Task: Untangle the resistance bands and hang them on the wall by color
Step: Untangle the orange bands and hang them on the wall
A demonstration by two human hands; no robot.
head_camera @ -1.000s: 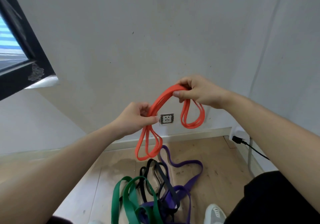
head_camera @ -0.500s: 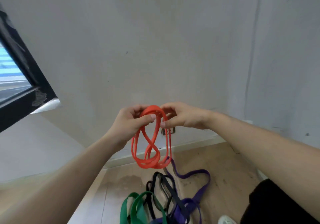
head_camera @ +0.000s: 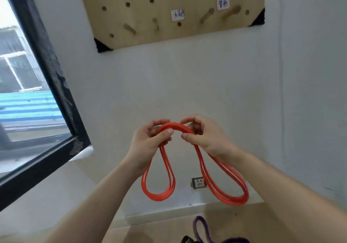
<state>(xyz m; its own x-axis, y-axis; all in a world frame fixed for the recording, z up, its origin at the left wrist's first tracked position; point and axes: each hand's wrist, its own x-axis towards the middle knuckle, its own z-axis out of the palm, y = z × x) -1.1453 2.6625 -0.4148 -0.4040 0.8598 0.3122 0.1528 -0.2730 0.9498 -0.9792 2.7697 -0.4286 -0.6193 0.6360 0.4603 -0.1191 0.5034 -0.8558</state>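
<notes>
An orange resistance band (head_camera: 227, 192) is folded into doubled loops and held up in front of the wall. My left hand (head_camera: 148, 143) grips it at the top left, and one loop hangs below that hand. My right hand (head_camera: 204, 137) pinches it at the top right, with a longer loop hanging under the wrist. Between the two hands the band arches. High on the wall is a wooden pegboard (head_camera: 142, 32) with several pegs and two small white labels. A purple band (head_camera: 202, 225) and a bit of a black band (head_camera: 187, 240) lie on the floor at the bottom edge.
A black-framed window (head_camera: 56, 85) fills the left side. A wall socket (head_camera: 199, 182) sits low between the hanging loops, above the skirting board (head_camera: 169, 212). The room's corner runs down the wall at the right.
The view has tilted up, bringing the pegboard into sight and dropping most floor bands out of it. The hands have drawn slightly apart, splitting the orange band into two hanging loops.
</notes>
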